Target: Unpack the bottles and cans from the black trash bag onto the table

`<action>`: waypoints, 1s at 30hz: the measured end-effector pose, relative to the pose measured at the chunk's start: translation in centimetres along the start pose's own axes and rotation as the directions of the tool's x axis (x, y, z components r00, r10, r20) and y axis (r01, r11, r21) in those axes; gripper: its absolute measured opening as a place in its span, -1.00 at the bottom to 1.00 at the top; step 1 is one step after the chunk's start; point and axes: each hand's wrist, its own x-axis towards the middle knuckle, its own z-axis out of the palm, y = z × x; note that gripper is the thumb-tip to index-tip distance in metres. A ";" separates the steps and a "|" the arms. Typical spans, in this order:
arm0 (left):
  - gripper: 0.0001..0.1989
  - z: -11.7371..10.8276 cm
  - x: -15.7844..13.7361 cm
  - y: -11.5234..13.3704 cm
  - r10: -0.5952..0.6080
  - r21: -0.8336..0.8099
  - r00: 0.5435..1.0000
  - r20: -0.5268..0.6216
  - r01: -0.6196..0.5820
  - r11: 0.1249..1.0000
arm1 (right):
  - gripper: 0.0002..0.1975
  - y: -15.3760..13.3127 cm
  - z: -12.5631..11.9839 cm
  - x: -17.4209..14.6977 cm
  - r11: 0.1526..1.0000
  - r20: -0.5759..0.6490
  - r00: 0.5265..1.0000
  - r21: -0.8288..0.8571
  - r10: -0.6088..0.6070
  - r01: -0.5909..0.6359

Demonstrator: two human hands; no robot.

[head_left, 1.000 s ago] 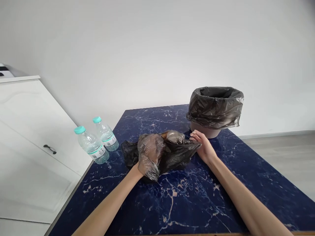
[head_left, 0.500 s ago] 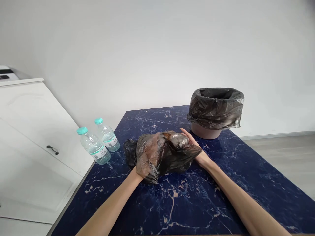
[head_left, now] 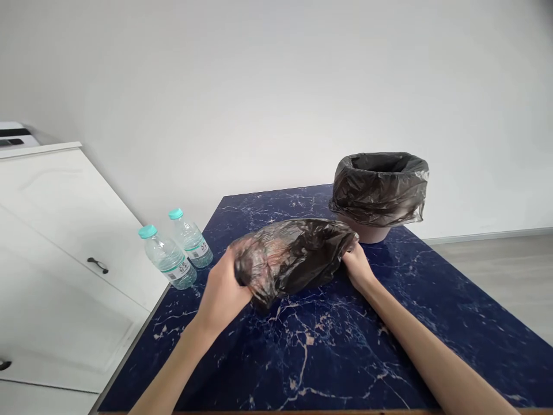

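Observation:
A crumpled black plastic bag [head_left: 294,256] is stretched between both hands, just above the dark blue marble table [head_left: 345,351]. My left hand [head_left: 222,288] grips the bag's left end, fingers curled into the plastic. My right hand [head_left: 356,266] holds its right end, fingertips hidden under the bag. Behind the right hand stands a small brown bin [head_left: 367,232] lined with another black bag [head_left: 380,187], its mouth open upward.
Two clear water bottles with teal caps [head_left: 166,258] [head_left: 190,239] lie tilted at the table's left edge. A white cabinet [head_left: 56,248] with a dark handle stands to the left. A white wall is behind, grey floor at right.
My left hand has come out from inside the bag and now grips its outer left end. Both hands have lifted and spread the bag wider; the right hand has shifted slightly right.

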 end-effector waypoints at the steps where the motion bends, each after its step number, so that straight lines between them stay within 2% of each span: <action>1: -0.41 -0.9 -0.3 0.1 -0.028 -0.006 0.999 -0.015 0.028 1.000 | -0.45 0.2 -0.2 0.1 0.999 -0.043 0.999 0.031 0.009 -0.007; 4: -0.37 -3.0 -1.3 0.0 -0.174 -0.104 0.978 -0.111 0.163 0.981 | -0.50 0.6 -0.8 0.5 0.989 -0.131 0.990 0.141 0.055 -0.036; 5: -0.35 -3.4 -1.6 -0.2 -0.259 -0.163 0.954 -0.151 0.235 0.958 | -0.52 0.7 -0.9 0.6 0.983 -0.147 0.986 0.175 0.075 -0.049; 7: -0.33 -3.8 -2.3 -0.9 -0.451 -0.337 0.871 -0.193 0.373 0.864 | -0.54 1.0 -1.2 0.7 0.970 -0.169 0.979 0.233 0.114 -0.073; 9: -0.34 -4.0 -2.8 -1.8 -0.612 -0.578 0.781 -0.122 0.446 0.683 | -0.55 1.3 -1.3 0.9 0.956 -0.183 0.972 0.277 0.146 -0.091; 11: -0.39 -4.0 -3.3 -2.5 -0.704 -0.792 0.709 0.036 0.451 0.413 | -0.54 1.5 -1.4 1.0 0.945 -0.192 0.967 0.311 0.169 -0.104; 13: -0.49 -4.0 -3.8 -2.8 -0.736 -0.901 0.650 0.191 0.413 0.131 | -0.52 1.5 -1.4 1.1 0.936 -0.191 0.963 0.332 0.190 -0.119; 15: -0.53 -4.0 -4.4 -2.9 -0.735 -0.934 0.616 0.283 0.351 -0.066 | -0.52 1.5 -1.5 1.1 0.929 -0.181 0.961 0.343 0.209 -0.137; 18: -0.50 -3.9 -5.3 -2.7 -0.710 -0.935 0.612 0.348 0.280 -0.217 | -0.55 1.5 -1.6 1.1 0.924 -0.158 0.960 0.344 0.230 -0.164; 21: -0.44 -3.9 -6.4 -2.4 -0.675 -0.904 0.602 0.427 0.278 -0.324 | -0.58 1.6 -1.8 1.1 0.924 -0.143 0.960 0.337 0.241 -0.182; 23: -0.40 -4.1 -7.1 -2.3 -0.685 -0.891 0.570 0.454 0.299 -0.342 | -0.59 1.9 -2.1 1.1 0.924 -0.140 0.959 0.332 0.246 -0.189; 25: -0.38 -4.4 -7.9 -2.4 -0.727 -0.905 0.546 0.417 0.319 -0.280 | -0.61 2.1 -2.2 1.1 0.925 -0.139 0.958 0.326 0.250 -0.194; 27: -0.34 -4.9 -8.6 -3.0 -0.759 -0.932 0.572 0.312 0.339 -0.127 | -0.61 2.2 -2.4 1.1 0.926 -0.134 0.958 0.321 0.254 -0.200; 29: -0.31 -5.5 -9.2 -3.8 -0.767 -0.913 0.614 0.188 0.396 0.093 | -0.61 2.1 -2.4 1.0 0.927 -0.123 0.959 0.315 0.254 -0.205; 30: -0.29 -5.7 -9.4 -4.3 -0.778 -0.874 0.617 0.120 0.437 0.212 | -0.62 2.1 -2.4 1.0 0.928 -0.118 0.960 0.309 0.252 -0.206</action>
